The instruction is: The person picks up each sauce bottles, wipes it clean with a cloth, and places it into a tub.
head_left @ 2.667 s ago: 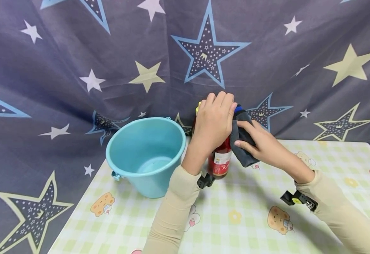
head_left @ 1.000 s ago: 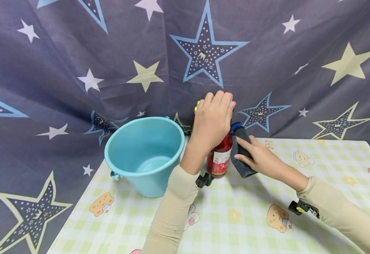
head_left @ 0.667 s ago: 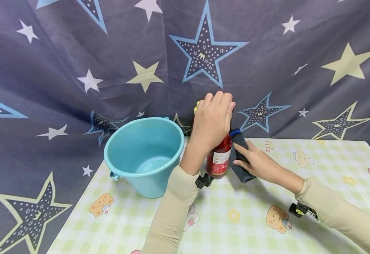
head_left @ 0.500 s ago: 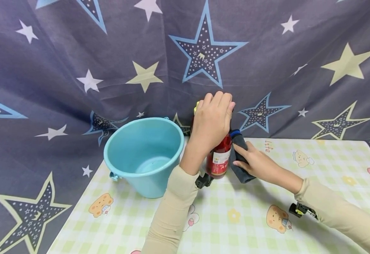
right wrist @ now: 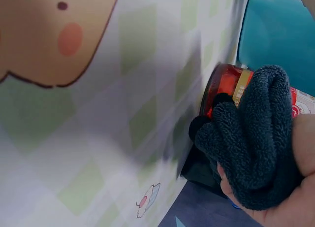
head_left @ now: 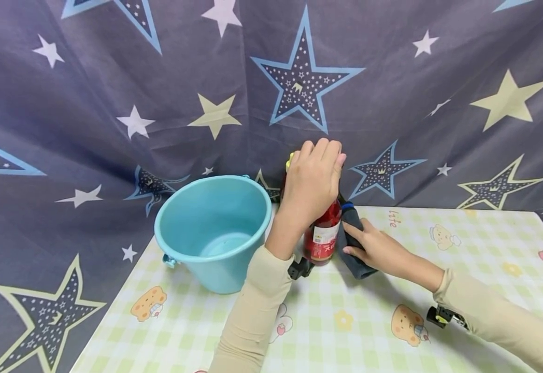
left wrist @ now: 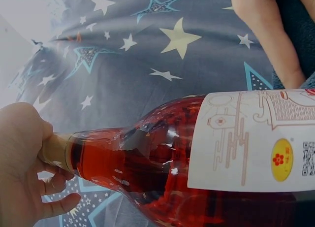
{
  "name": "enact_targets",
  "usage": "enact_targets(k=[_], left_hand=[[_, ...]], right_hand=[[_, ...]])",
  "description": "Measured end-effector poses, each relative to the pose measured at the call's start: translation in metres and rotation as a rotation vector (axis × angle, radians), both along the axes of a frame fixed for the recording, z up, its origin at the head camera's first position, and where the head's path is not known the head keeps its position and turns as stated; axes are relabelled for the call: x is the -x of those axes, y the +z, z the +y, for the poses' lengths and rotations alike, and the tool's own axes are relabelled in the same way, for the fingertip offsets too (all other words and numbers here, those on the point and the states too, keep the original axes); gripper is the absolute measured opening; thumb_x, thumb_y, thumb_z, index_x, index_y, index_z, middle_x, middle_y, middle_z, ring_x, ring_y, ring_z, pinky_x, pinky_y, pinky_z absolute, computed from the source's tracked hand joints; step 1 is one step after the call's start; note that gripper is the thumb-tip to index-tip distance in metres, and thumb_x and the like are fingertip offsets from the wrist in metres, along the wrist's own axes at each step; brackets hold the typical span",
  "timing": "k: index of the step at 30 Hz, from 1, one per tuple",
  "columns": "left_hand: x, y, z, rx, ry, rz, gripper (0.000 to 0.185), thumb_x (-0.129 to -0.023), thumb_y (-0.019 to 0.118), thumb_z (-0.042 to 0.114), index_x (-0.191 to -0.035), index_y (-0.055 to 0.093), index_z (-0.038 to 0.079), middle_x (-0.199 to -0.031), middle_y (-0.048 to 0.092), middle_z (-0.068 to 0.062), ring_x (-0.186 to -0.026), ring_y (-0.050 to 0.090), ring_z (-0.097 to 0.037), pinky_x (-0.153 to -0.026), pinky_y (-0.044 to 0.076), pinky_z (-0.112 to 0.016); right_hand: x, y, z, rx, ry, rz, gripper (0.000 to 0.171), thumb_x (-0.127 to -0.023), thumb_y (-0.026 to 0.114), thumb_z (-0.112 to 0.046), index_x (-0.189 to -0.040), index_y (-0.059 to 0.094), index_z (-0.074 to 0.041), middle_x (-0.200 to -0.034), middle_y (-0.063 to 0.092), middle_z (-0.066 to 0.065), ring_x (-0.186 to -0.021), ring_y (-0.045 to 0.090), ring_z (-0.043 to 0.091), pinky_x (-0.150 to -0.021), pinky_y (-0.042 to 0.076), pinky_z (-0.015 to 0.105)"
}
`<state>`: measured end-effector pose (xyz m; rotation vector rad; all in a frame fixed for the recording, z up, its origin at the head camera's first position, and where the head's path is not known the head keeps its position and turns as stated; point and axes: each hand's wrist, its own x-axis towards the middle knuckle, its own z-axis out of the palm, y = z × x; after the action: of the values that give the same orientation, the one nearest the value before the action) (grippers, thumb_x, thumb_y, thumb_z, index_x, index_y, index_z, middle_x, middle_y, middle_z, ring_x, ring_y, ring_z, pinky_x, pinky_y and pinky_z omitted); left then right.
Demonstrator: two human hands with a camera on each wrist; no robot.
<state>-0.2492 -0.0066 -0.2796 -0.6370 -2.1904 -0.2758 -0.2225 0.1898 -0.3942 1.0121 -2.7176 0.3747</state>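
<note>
Beige long sleeves (head_left: pixel 257 305), blk wrist cams (head_left: pixel 300 268) w/ yellow bit.

The bottle (head_left: pixel 324 235) is red glass with a white label printed in red and a yellow dot. The cloth (head_left: pixel 352 243) is dark grey with a blue edge. The bucket (head_left: pixel 213 228) is plain turquoise. The bench (head_left: pixel 462 290) wears pale green-and-white check with cartoon bears, strawberries and flowers. The backdrop (head_left: pixel 113 77) is grey-blue with white, cream and blue-outlined stars. The sleeves (head_left: pixel 253 316) are beige.

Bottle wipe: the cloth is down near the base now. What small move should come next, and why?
Probably slide the dark cloth round the base to the label side. The right hand presses it low on the red bottle, only on the right flank, while the left hand grips the neck, steadying it upright.
</note>
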Motion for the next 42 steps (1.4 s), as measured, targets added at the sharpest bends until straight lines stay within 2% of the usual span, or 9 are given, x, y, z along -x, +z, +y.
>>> enact_targets(k=[5, 14, 19, 22, 26, 29, 32, 36, 42], left_hand=[[0.000, 0.001, 0.000, 0.002, 0.005, 0.005, 0.028, -0.111, 0.037, 0.029, -0.111, 0.059, 0.012, -0.095, 0.058, -0.003, -0.083, 0.049, -0.021, -0.076, 0.044, -0.032], [-0.001, 0.000, 0.001, -0.019, 0.001, 0.002, 0.028, -0.111, 0.036, 0.029, -0.109, 0.059, 0.013, -0.094, 0.058, -0.002, -0.084, 0.050, -0.022, -0.083, 0.044, -0.035], [0.000, 0.000, 0.002, -0.017, -0.006, 0.010, 0.029, -0.111, 0.035, 0.030, -0.110, 0.059, 0.013, -0.095, 0.059, -0.002, -0.084, 0.050, -0.022, -0.081, 0.044, -0.035], [0.000, 0.001, 0.000, -0.020, -0.015, -0.020, 0.029, -0.112, 0.035, 0.031, -0.111, 0.060, 0.015, -0.097, 0.059, -0.001, -0.084, 0.050, -0.021, -0.082, 0.044, -0.035], [-0.002, 0.003, -0.004, -0.045, -0.054, -0.110, 0.031, -0.112, 0.034, 0.032, -0.118, 0.060, 0.017, -0.103, 0.060, 0.001, -0.088, 0.049, -0.021, -0.087, 0.044, -0.036], [-0.005, 0.005, -0.007, -0.056, -0.078, -0.174, 0.033, -0.112, 0.033, 0.033, -0.124, 0.059, 0.018, -0.109, 0.061, 0.002, -0.091, 0.049, -0.020, -0.090, 0.044, -0.037], [-0.007, 0.006, -0.010, -0.056, -0.084, -0.206, 0.032, -0.112, 0.034, 0.033, -0.126, 0.058, 0.018, -0.112, 0.061, 0.002, -0.092, 0.050, -0.020, -0.092, 0.045, -0.038], [-0.007, 0.006, -0.011, -0.059, -0.097, -0.192, 0.030, -0.111, 0.037, 0.033, -0.123, 0.059, 0.017, -0.109, 0.060, 0.001, -0.091, 0.050, -0.019, -0.091, 0.046, -0.037], [-0.004, 0.005, -0.010, -0.059, -0.102, -0.143, 0.029, -0.111, 0.038, 0.035, -0.119, 0.060, 0.018, -0.102, 0.058, 0.002, -0.087, 0.049, -0.018, -0.089, 0.045, -0.036]], right_hand=[[-0.001, -0.004, 0.000, -0.013, 0.007, -0.006, 0.050, -0.094, 0.075, -0.019, -0.135, 0.060, 0.005, -0.107, 0.058, 0.032, -0.052, 0.047, 0.010, -0.050, 0.040, 0.023], [0.000, -0.010, -0.001, -0.092, 0.003, -0.141, 0.051, -0.096, 0.072, -0.022, -0.138, 0.058, 0.003, -0.107, 0.058, 0.031, -0.050, 0.044, 0.007, -0.051, 0.037, 0.021], [0.002, -0.007, -0.003, -0.158, -0.011, -0.173, 0.051, -0.095, 0.073, -0.022, -0.138, 0.059, 0.002, -0.110, 0.059, 0.032, -0.054, 0.052, 0.014, -0.052, 0.042, 0.024], [0.005, -0.004, -0.006, -0.219, -0.033, -0.218, 0.052, -0.095, 0.073, -0.024, -0.140, 0.060, -0.001, -0.115, 0.058, 0.035, -0.061, 0.061, 0.023, -0.055, 0.049, 0.028], [0.008, -0.001, -0.009, -0.268, -0.062, -0.276, 0.053, -0.094, 0.074, -0.025, -0.141, 0.060, -0.004, -0.120, 0.057, 0.037, -0.067, 0.066, 0.029, -0.058, 0.053, 0.032], [0.010, 0.000, -0.007, -0.249, -0.056, -0.304, 0.053, -0.094, 0.074, -0.025, -0.141, 0.060, -0.005, -0.114, 0.059, 0.032, -0.064, 0.061, 0.022, -0.057, 0.048, 0.029], [0.011, -0.003, -0.001, -0.196, -0.028, -0.315, 0.052, -0.094, 0.074, -0.025, -0.141, 0.060, -0.005, -0.100, 0.058, 0.022, -0.061, 0.051, 0.014, -0.056, 0.040, 0.025], [0.014, -0.006, 0.008, -0.130, 0.013, -0.322, 0.052, -0.094, 0.074, -0.023, -0.141, 0.061, -0.005, -0.088, 0.055, 0.012, -0.060, 0.042, 0.011, -0.056, 0.035, 0.023], [0.016, -0.004, 0.013, -0.106, 0.039, -0.314, 0.051, -0.092, 0.076, -0.020, -0.139, 0.063, -0.007, -0.083, 0.054, 0.008, -0.059, 0.040, 0.010, -0.054, 0.035, 0.022]])
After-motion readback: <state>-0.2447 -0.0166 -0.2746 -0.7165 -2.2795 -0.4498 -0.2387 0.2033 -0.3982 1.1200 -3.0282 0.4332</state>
